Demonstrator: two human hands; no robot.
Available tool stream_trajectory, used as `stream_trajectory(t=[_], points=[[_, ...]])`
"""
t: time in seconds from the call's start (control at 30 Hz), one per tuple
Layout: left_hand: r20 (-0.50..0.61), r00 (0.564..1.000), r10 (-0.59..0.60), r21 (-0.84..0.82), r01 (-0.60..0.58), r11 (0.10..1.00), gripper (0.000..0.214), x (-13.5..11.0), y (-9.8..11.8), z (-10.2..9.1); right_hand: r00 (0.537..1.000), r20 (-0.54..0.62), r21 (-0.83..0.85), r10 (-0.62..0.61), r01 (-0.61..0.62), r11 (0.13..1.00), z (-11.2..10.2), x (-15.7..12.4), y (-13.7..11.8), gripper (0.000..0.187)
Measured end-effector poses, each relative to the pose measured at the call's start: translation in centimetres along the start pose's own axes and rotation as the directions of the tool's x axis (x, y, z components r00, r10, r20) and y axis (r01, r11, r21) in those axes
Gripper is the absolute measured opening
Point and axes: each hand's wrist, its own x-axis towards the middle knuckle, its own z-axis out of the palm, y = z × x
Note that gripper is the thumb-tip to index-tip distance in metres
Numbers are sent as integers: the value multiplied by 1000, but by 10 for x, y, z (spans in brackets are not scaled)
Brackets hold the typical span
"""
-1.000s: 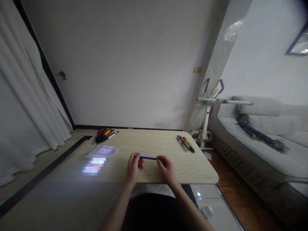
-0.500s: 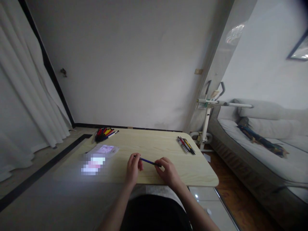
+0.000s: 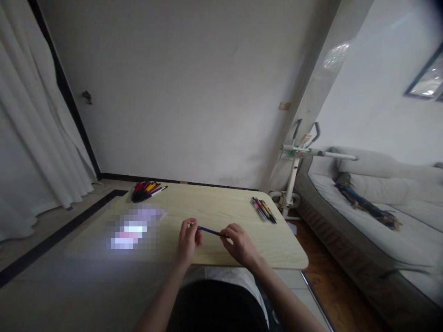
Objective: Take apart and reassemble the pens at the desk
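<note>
A thin blue pen is held between both my hands, just above the near edge of a light wooden table. My left hand pinches its left end with closed fingers. Closed on the pen's right end is my right hand. The pen slopes slightly down to the right.
A pile of red, yellow and black pens lies at the table's far left corner. A small row of pens lies at the far right. A blurred paper sits left of my hands. An exercise machine and a sofa stand to the right.
The pen has tilted from level to sloping down on the right. Both hands keep hold of it, and the view has shifted slightly.
</note>
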Motion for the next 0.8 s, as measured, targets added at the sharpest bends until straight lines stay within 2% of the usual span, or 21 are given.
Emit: stream_trajectory(t=[0.13,0.33,0.53,0.8], points=[[7,1000,22,-2,-22,1000,33,0,1,0,1000,6,-14,-18,18,1000,-6,2,10,13],[5,999,34,27,-34,999,37,1,-1,-2,999,-22,-81,42,-44,996,-25,2,35,14],[40,998,50,37,-52,998,30,2,-4,-3,980,-145,-163,135,-158,974,-49,-1,68,13],[73,995,64,72,-69,995,27,2,-4,-4,922,-303,-266,240,-324,908,-74,-9,123,15]])
